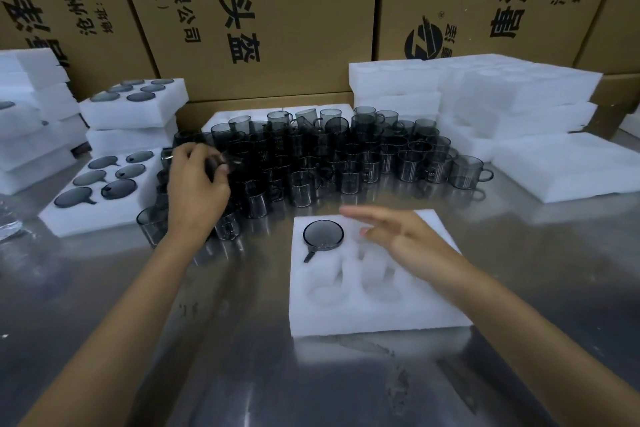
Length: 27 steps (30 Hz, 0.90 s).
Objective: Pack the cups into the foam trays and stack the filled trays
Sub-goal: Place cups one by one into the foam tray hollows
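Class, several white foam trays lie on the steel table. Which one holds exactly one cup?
The foam tray nearest the person, under the open right hand. One cup sits in its far-left pocket; the left trays are full.

Shiny metal table [104, 288], reflective and scuffed. Behind the table, a wall of brown cardboard boxes [277, 10] with black print.

Smoky grey cups [346, 156], white foam trays [377, 308], brown black-lettered cartons [277, 10]

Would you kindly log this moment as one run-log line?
left hand: grips cup at cup cluster | right hand: open, over foam tray | tray: one seated cup | phase: packing
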### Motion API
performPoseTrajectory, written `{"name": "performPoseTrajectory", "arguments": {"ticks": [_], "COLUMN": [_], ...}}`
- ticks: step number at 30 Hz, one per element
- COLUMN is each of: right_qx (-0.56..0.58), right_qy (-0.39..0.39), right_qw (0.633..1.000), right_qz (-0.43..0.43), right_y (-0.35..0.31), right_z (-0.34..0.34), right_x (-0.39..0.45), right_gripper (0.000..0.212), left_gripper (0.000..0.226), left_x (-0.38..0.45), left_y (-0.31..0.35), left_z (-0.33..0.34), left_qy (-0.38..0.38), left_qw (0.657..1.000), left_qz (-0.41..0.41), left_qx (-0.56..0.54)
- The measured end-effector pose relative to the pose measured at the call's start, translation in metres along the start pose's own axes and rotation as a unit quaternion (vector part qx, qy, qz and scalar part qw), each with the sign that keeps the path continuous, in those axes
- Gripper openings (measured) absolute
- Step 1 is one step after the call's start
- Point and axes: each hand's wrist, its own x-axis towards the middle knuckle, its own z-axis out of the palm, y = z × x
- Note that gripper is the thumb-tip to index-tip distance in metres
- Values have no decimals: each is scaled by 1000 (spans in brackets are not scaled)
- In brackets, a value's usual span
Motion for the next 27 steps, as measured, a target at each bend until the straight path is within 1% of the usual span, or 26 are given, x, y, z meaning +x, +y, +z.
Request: {"name": "performPoseTrajectory", "arguments": {"ticks": [1, 2, 3, 5, 6, 7, 9, 11, 13, 16, 20, 24, 25, 27], "right_qx": [32, 57, 71, 75, 71, 65, 48, -3, -54, -76, -88, -134, -141, -155], "right_qy": [26, 53, 74, 81, 70, 56, 37, 35, 41, 48, 50, 21, 14, 4], "right_qw": [999, 997, 995, 994, 995, 996, 997, 998, 996, 995, 995, 990, 990, 988], "right_qz": [1, 0, -2, -16, -24, -29, -39, -50, -53, -41, -23, -27, -27, -27], "right_y": [-3, -7, -10, -13, -13, -13, -11, -5, 1, 11, 14, 13, 14, 15], "right_z": [-4, -10, -16, -25, -28, -30, -33, -36, -38, -37, -35, -40, -41, -41], "right_x": [1, 3, 5, 8, 7, 7, 4, -1, -6, -10, -8, -7, -6, -6], "right_gripper": [39, 38, 37, 38, 40, 43, 48, 48, 47, 44, 42, 41, 42, 43], "left_gripper": [8, 12, 16, 16, 13, 11, 12, 14, 16, 21, 43, 48, 49, 52], "left_x": [-4, -7, -11, -20, -25, -30, -38, -43, -46, -50, -56, -65, -67, -70], "left_y": [12, 26, 41, 70, 82, 93, 108, 116, 118, 115, 109, 109, 109, 106], "left_z": [-3, -7, -9, -12, -11, -9, -3, 4, 9, 14, 13, 17, 19, 23], "left_qy": [-27, -73, -138, -289, -352, -398, -449, -469, -485, -500, -502, -482, -474, -441], "left_qw": [998, 992, 979, 927, 901, 881, 855, 845, 837, 824, 819, 833, 843, 877], "left_qz": [24, 37, 37, 42, 60, 82, 115, 115, 92, 58, 36, 30, 44, 100], "left_qx": [-41, -91, -148, -234, -245, -243, -234, -229, -236, -260, -276, -269, -251, -163]}}
